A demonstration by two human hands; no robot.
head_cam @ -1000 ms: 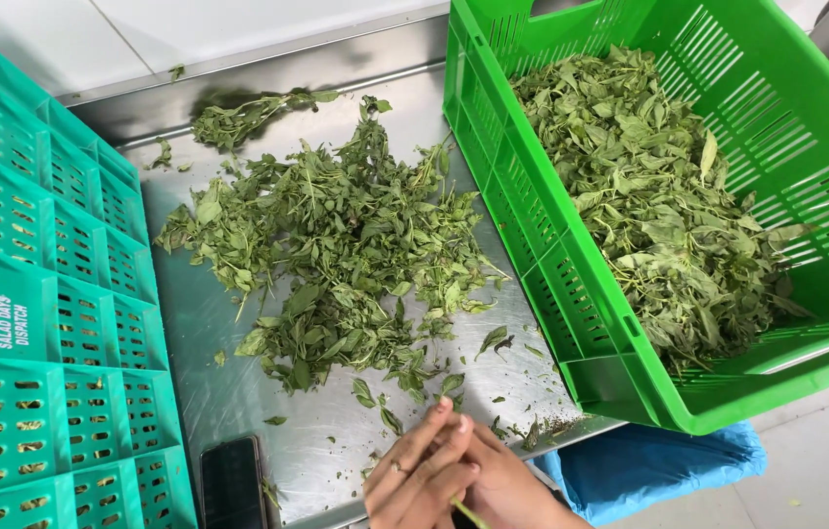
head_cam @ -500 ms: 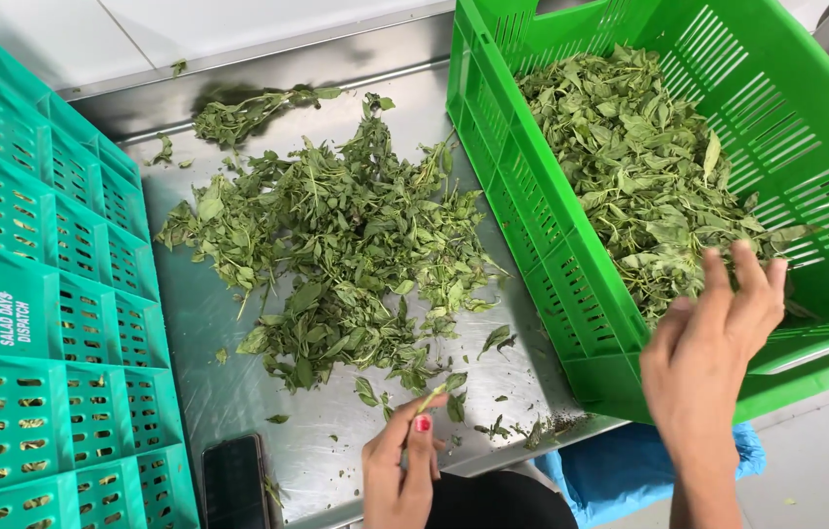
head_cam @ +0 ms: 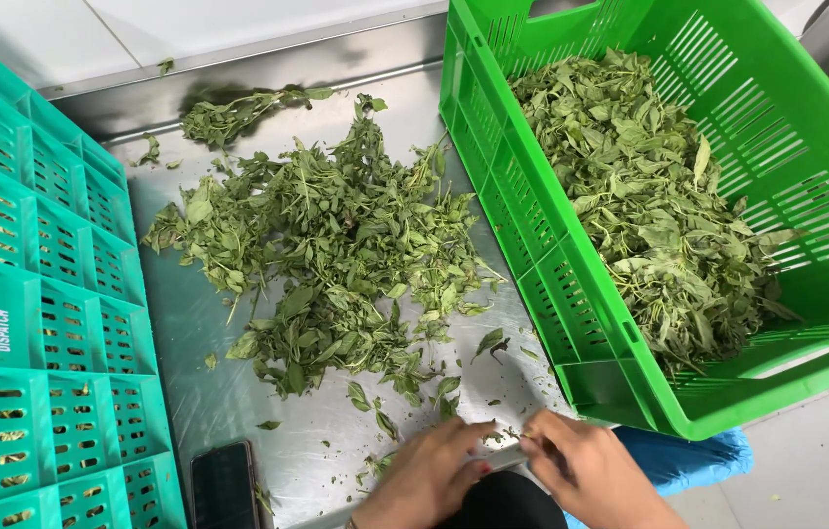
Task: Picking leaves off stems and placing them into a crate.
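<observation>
At the left edge stand teal plastic crates (head_cam: 32, 323) with slotted walls; one carries a small panel with white print on its side. Just beside them, near the front edge, a dark phone (head_cam: 222, 484) lies flat on the steel surface (head_cam: 209, 392). In the middle of the surface lies a loose heap of green leafy stems (head_cam: 326, 255), with single leaves scattered toward the front. At the bottom, the left hand (head_cam: 429, 475) and the right hand (head_cam: 586, 470) rest close together on the front edge. The fingertips of both meet around some small leaf bits (head_cam: 504, 437), and each grip looks pinched on them, though what exactly is held is too small to tell. At the right a bright green crate (head_cam: 571, 294) sits tilted, holding picked leaves (head_cam: 659, 196). Under it, something blue (head_cam: 688, 456) shows.
</observation>
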